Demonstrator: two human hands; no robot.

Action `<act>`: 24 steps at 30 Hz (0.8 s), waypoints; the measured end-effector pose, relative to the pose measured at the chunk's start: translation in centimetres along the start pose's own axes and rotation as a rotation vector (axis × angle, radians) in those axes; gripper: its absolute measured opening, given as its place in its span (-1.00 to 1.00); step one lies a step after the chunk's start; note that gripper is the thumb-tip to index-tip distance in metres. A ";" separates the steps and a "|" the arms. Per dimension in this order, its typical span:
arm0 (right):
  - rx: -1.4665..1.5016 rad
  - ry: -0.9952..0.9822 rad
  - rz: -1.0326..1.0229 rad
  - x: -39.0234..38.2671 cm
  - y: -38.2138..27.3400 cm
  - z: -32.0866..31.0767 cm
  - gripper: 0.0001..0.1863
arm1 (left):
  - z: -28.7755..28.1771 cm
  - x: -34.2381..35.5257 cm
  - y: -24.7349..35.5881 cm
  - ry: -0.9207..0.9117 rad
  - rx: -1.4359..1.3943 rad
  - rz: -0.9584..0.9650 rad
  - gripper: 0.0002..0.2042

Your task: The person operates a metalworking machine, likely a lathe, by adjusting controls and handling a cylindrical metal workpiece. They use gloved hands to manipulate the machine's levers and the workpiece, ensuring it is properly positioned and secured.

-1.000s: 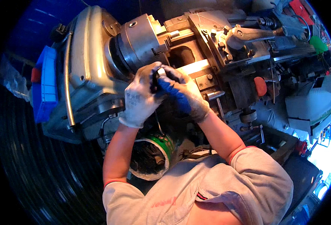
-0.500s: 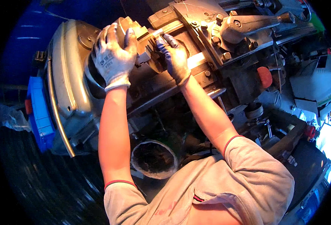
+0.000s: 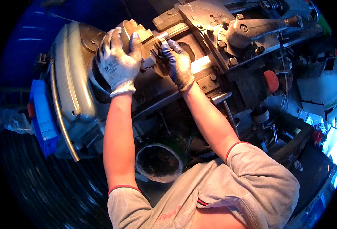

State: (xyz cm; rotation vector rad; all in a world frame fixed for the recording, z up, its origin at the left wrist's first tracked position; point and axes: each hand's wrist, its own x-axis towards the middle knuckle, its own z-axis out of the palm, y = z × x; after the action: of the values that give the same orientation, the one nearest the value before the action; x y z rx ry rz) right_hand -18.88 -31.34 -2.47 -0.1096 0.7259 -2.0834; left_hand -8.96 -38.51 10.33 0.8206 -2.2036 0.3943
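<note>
Head | dark ridged part [image 3: 157, 50] | at fingertips [image 3: 166, 50] of right grip [image 3: 180, 65]

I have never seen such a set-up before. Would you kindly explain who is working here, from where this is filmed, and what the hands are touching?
There is no robot: a person works in pale gloves. The camera sits on their head and looks down; its wide lens bends straight edges. The big machine looks like a metal lathe. The left hand lies spread over its round chuck. The right hand has bent fingers against a dark ridged part; how firmly, I cannot tell. To the right is a block with a long handle; below, an open round container.
</note>
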 end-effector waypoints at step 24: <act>-0.579 -0.661 0.026 -23.1 -10.9 7.5 -0.64 | -22.8 -0.3 -17.1 -0.453 0.187 -0.432 -0.64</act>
State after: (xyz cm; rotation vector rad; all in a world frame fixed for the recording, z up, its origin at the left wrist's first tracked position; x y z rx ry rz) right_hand -10.67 -12.01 13.89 -1.0452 0.8669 -1.5973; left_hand 14.81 -39.75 26.06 1.5787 -2.3210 0.2134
